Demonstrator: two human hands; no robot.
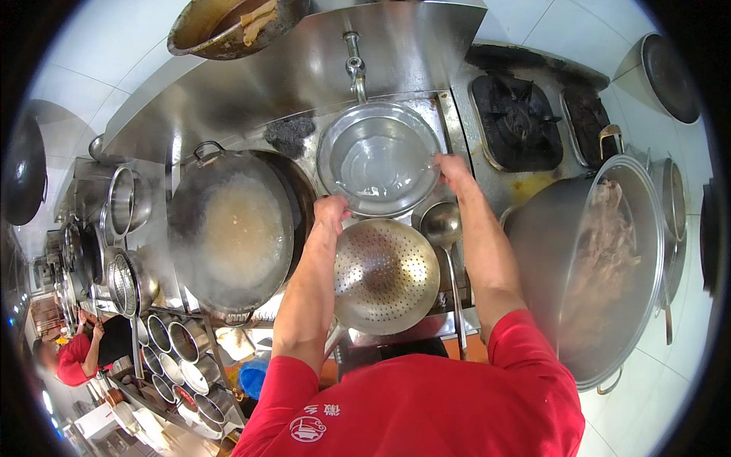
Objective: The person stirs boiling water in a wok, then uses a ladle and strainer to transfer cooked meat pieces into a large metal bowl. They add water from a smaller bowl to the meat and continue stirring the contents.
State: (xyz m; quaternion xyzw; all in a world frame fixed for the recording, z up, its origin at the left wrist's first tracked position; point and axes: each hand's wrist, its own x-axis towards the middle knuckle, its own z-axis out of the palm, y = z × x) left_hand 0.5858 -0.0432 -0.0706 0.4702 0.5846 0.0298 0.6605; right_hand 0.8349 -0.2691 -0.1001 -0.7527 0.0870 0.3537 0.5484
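Both my hands hold a wide metal basin (380, 157) of clear liquid under a wall tap (355, 65). My left hand (332, 211) grips its rim at the lower left, my right hand (451, 169) its rim at the right. Just below the basin lies a round perforated metal strainer (387, 277), between my forearms. A steel ladle (441, 224) rests beside my right forearm, its long handle pointing towards me. To the left, a large black wok (188, 228) with cloudy, steaming liquid sits on the range.
At the right stands a big steaming stockpot (657, 268) with meat or bones inside. Behind it are black gas burners (517, 123). A stained pan (228, 43) sits on the ledge at the top. Seasoning containers (184, 343) stand lower left, with another person (77, 357) farther off.
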